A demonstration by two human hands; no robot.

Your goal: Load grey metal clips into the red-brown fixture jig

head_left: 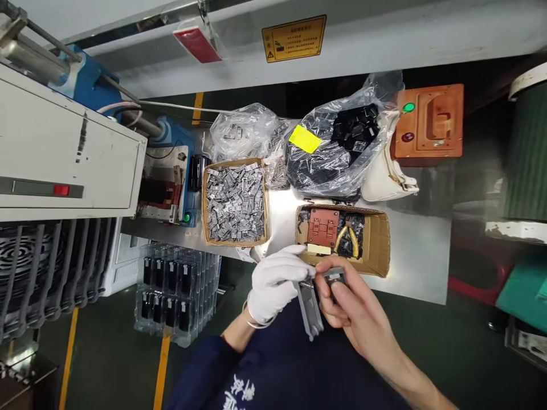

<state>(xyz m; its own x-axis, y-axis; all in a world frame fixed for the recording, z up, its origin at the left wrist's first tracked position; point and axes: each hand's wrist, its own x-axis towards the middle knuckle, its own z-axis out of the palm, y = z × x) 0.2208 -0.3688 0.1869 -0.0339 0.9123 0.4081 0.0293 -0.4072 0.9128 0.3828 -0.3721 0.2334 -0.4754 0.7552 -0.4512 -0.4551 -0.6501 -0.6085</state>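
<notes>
Right now your gloved left hand pinches the upper end of a grey metal bracket, which hangs down over your dark blue sleeve just in front of the table edge. Your bare right hand closes thumb and fingers on a small grey part held against that same upper end. Just beyond your hands is a cardboard box holding a red block and yellow-handled pliers. To its left, a second carton is full of grey metal pieces.
</notes>
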